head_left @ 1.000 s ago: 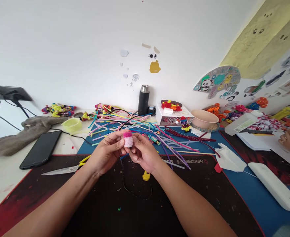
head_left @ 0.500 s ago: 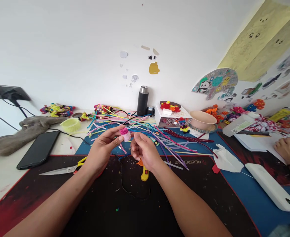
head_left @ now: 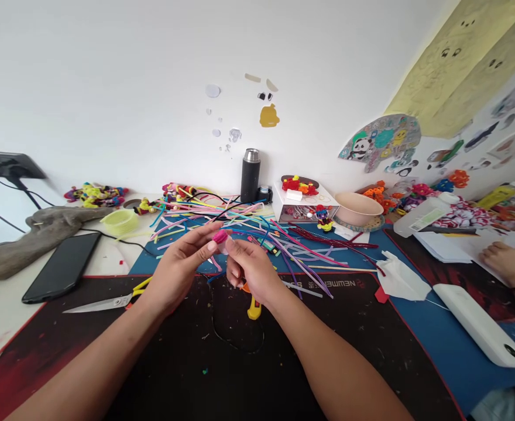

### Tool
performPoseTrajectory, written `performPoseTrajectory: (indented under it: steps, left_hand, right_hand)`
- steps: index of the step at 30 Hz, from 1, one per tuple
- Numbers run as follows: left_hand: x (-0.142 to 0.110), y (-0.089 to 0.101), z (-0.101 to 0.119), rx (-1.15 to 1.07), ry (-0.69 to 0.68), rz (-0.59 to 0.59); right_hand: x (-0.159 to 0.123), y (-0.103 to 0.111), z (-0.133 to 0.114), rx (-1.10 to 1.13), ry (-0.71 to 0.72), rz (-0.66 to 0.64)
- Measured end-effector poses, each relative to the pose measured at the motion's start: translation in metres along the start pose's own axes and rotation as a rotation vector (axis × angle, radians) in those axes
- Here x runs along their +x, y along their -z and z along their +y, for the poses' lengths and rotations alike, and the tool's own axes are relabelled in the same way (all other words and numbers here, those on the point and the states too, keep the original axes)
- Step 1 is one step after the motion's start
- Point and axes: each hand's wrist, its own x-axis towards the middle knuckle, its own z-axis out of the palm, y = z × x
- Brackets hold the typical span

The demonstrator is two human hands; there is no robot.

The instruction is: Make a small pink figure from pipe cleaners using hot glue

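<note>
A small coiled pipe-cleaner piece (head_left: 220, 237), magenta on top and pale pink below, is between my hands above the dark mat. My left hand (head_left: 182, 263) pinches it from the left with thumb and fingers. From the right, my right hand (head_left: 255, 266) closes its thumb and fingertips on the pale part, hiding much of it. Just under my right hand lies a yellow glue gun (head_left: 254, 309), partly covered by the fingers. Scissors (head_left: 103, 304) with yellow-and-red handles lie beside my left wrist. Loose pipe cleaners (head_left: 301, 245) in many colours spread behind both hands.
A black flask (head_left: 250, 178) and a white box (head_left: 305, 202) stand by the wall, with a pink bowl (head_left: 358, 209) to their right. A phone (head_left: 62, 266) lies at left. A white power bank (head_left: 481, 324) and another person's hand (head_left: 503, 263) are at right.
My right hand has moved left and closed on the pale part of the pipe-cleaner piece, which has tilted slightly. The view has shifted a little.
</note>
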Motion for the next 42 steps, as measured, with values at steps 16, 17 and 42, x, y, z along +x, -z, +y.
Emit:
performPoseTrajectory:
  steps: [16, 17, 42]
  left_hand:
    - [0.002, 0.001, -0.003, 0.136, -0.058, 0.051]
    - [0.002, 0.0, -0.004, 0.136, -0.061, 0.055]
    - [0.002, -0.001, -0.007, 0.146, -0.079, 0.04]
  right_hand:
    - [0.001, -0.001, 0.012, -0.183, 0.116, 0.022]
    - [0.001, -0.001, 0.012, -0.185, 0.118, 0.026]
    - [0.002, -0.001, 0.013, 0.002, 0.032, -0.012]
